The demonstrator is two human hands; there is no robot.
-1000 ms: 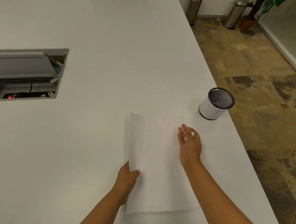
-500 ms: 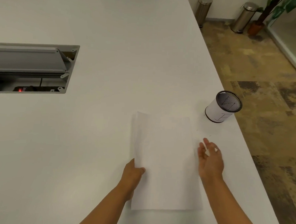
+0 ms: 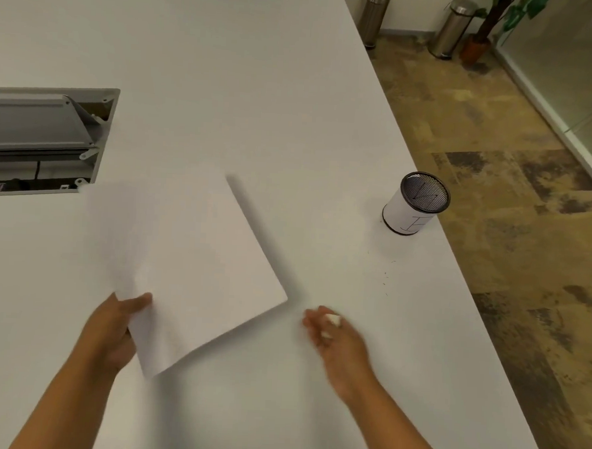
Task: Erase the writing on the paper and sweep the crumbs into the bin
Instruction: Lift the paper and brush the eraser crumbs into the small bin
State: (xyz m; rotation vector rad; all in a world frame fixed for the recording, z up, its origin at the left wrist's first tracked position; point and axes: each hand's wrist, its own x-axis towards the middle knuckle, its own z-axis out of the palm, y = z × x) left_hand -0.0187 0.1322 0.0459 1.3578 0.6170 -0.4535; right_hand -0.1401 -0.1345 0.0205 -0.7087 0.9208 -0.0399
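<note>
A white sheet of paper (image 3: 196, 263) is lifted off the white table (image 3: 226, 83) and tilted toward the left, blurred by motion. My left hand (image 3: 116, 328) grips its near left corner, thumb on top. My right hand (image 3: 333, 332) hovers to the right of the sheet with its fingers curled around a small white eraser (image 3: 332, 319). A small bin (image 3: 414, 206), a white cylinder with a black mesh inside, stands near the table's right edge. A few dark crumbs (image 3: 386, 277) lie on the table between my right hand and the bin.
An open cable hatch (image 3: 45, 139) with a grey flap and a red light is sunk into the table at the left. The table's right edge drops to a patterned floor. Two metal pedal bins (image 3: 374, 15) and a potted plant (image 3: 483, 31) stand by the far wall.
My left hand has lifted the paper and swung it to the left. My right hand has left the sheet and pulled back to the right, with the eraser now showing in its fingers.
</note>
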